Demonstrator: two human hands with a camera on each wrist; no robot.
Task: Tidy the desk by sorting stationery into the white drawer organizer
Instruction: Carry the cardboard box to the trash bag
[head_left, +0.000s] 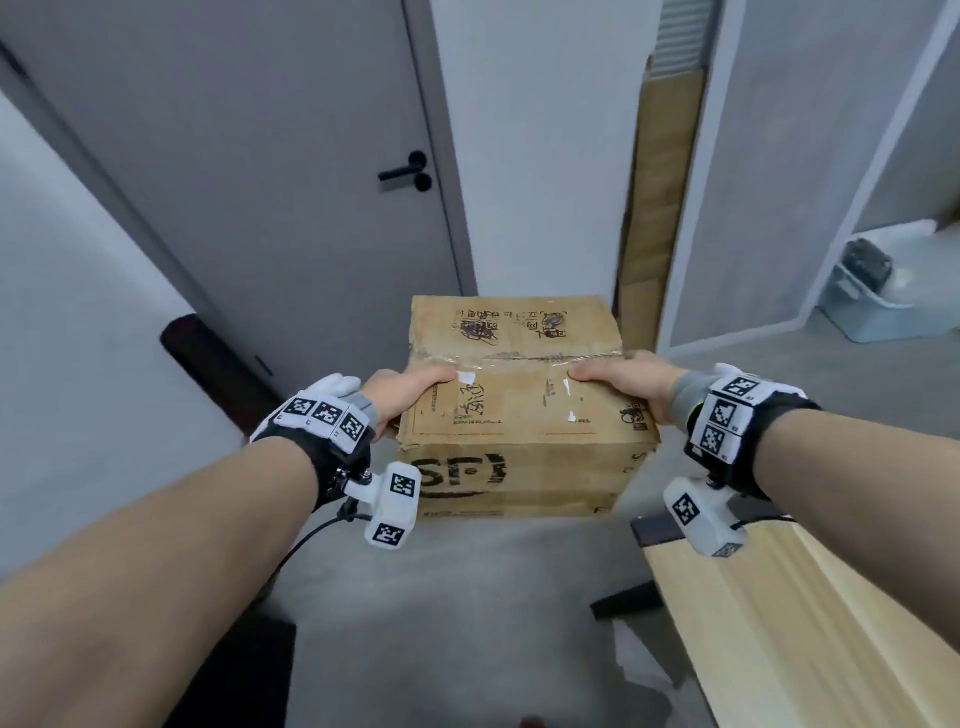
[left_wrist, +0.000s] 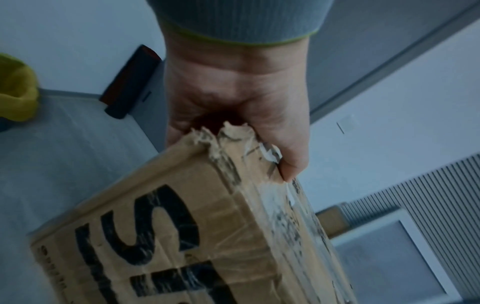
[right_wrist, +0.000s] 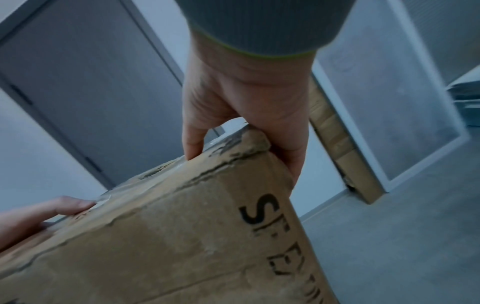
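Left of centre in the head view, left hand (head_left: 402, 397) grips the left top edge of the cardboard box (head_left: 514, 405), thumb on top and fingers curled down the side; the left wrist view shows the torn, taped corner seated in the palm. Centre frame, box is carried clear of the grey floor (head_left: 467, 597), tape seam across the top still shut, "SF" print on the near face. Right of centre, right hand (head_left: 621, 384) mirrors the grip on the right top edge, thumb over, fingers wrapped round the corner. Step in hand looks like clearing or fetching the box, not sorting yet: no stationery and no white drawer organizer in any view, so can't say where they are. Next move probably calls for setting the box down level, both hands letting go together, then turning to the desk (head_left: 779, 623), lower right. In the way: desk corner sits just beside the box's right bottom edge. Behind, upper left, closed grey door (head_left: 291, 156); far right, pale blue bin (head_left: 872, 306) on the floor.
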